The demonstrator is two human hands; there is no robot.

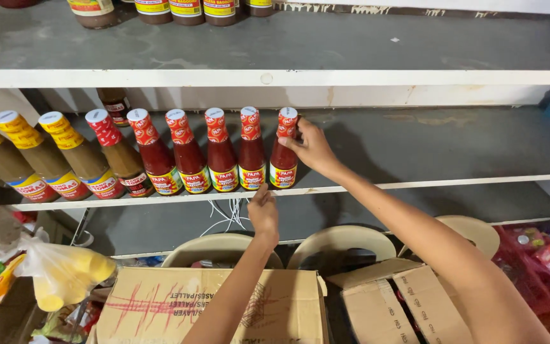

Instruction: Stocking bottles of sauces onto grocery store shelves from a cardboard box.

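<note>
My right hand (311,148) is on the last bottle (284,151) at the right end of the row on the middle shelf (453,180). Thumb and fingers are closed round the bottle's red-capped neck; the grip is clamped on it. The bottle stands upright on the shelf, touching or just beside its neighbour on the left; I cannot tell which.

My left hand (263,213) is lower, at the shelf's front edge, just below the second red bottle (251,150) from the right. The fingers are curled together and the fingertips touch the edge strip. It holds nothing that I can see.

Row as observed, right to left: five red sauce bottles (189,153) with red shrink caps and white tops, upright, labels facing out, close together. Left of these, one darker bottle (120,155) with a red cap, then brown sauce bottles (81,156) with yellow neck wraps, running to the left border. One more dark bottle (112,103) stands behind the row.

The upper shelf (275,78) carries jars (186,10), cut off by the top border.

Below: an open cardboard box (211,307) beneath my forearms, beige plastic chair backs (342,243) behind it, a plastic bag of yellow items (65,275) at left, and red netted goods (536,255) at right.
</note>
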